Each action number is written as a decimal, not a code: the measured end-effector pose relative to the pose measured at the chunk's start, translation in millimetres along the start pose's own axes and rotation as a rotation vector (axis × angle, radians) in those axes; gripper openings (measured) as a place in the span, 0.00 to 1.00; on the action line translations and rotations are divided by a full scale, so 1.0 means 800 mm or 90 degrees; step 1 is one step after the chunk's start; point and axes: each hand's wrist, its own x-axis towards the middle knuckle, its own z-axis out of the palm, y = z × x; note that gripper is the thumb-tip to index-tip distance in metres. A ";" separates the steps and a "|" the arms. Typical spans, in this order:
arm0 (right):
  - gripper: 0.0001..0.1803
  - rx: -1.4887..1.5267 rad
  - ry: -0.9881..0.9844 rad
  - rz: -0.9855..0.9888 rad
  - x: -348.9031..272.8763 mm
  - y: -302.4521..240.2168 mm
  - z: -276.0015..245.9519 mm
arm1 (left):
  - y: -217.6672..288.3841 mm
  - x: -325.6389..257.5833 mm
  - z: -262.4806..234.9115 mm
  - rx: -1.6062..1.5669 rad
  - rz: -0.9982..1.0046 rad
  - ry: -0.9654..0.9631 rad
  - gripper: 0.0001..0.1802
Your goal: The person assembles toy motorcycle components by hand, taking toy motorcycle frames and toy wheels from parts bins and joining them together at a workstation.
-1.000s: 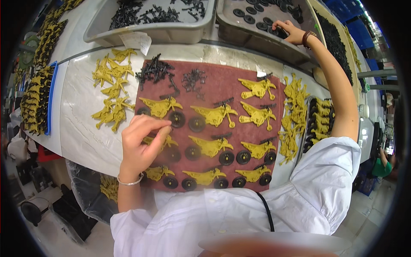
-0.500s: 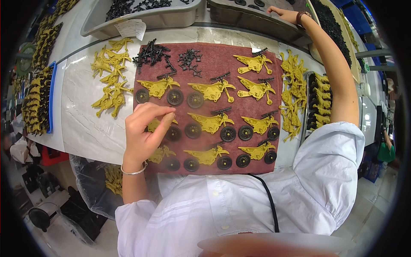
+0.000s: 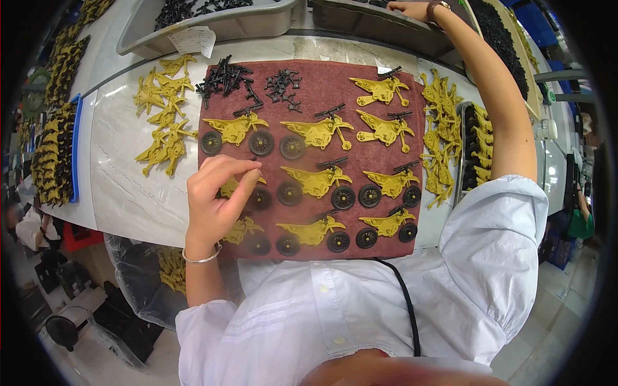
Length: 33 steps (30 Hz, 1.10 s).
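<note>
My left hand (image 3: 217, 196) hovers over the left side of the red-brown cloth (image 3: 376, 151), thumb and forefinger pinched together. Whatever may be between its fingertips is too small to make out. Beneath and beside it lie yellow toy motorcycle bodies (image 3: 309, 181) in rows, many with black wheels (image 3: 343, 197) and black handlebars (image 3: 331, 162). Two bodies (image 3: 380, 90) at the upper right have handlebars but no wheels. My right hand (image 3: 412, 9) reaches into the grey bin (image 3: 386, 29) at the far side, where dark wheels partly show; its fingers are partly hidden at the picture's top edge.
Black parts lie in two small piles (image 3: 225, 78) on the cloth. Loose yellow bodies flank it at left (image 3: 170, 119) and right (image 3: 441, 135). Another grey bin (image 3: 238, 27) holds black parts. Trays of yellow pieces stand at far left (image 3: 55, 154) and right (image 3: 479, 141).
My right hand has moved slightly farther away and left, deeper into the grey bin. My left hand has kept its pinch and stayed nearly in place.
</note>
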 end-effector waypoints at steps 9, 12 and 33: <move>0.27 -0.008 0.000 -0.015 0.019 -0.008 -0.005 | 0.005 -0.003 -0.006 -0.003 -0.021 -0.001 0.07; 0.23 -0.093 0.072 -0.076 0.063 0.074 0.002 | 0.002 0.001 -0.006 0.005 -0.025 -0.012 0.07; 0.28 0.639 0.383 -0.258 -0.321 -0.228 0.151 | 0.083 0.098 0.095 -0.575 -0.079 -0.209 0.19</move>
